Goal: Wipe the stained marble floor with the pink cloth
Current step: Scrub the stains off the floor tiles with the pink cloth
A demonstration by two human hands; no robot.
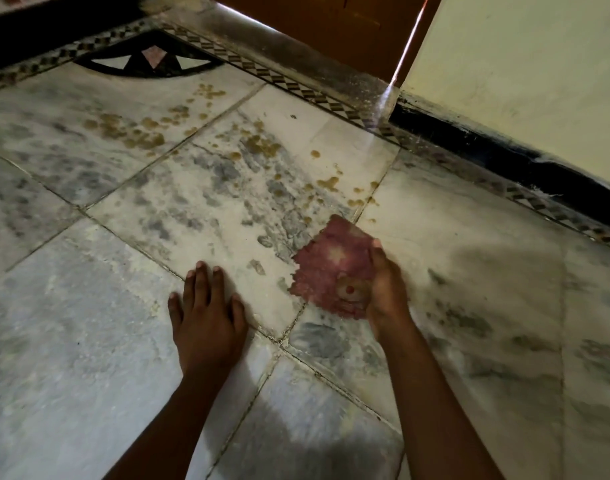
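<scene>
Stains (262, 145) of yellow-brown liquid dot the marble floor (89, 341) in a band near the patterned border (296, 86), well beyond the pink cloth (326, 268). The cloth lies on the tiles by a grout joint, gripped along its right edge by the right hand (383, 289), whose fingers curl around it; motion blur hides how firmly. The left hand (208, 315) rests flat on the floor, fingers spread, bracing the body. The risk is smearing: a cloth dragged loosely through those drops would likely spread them into the grout lines rather than lift them. A one-edge grip may let the cloth bunch or fold, and the braced palm could slip if the tile is damp.
</scene>
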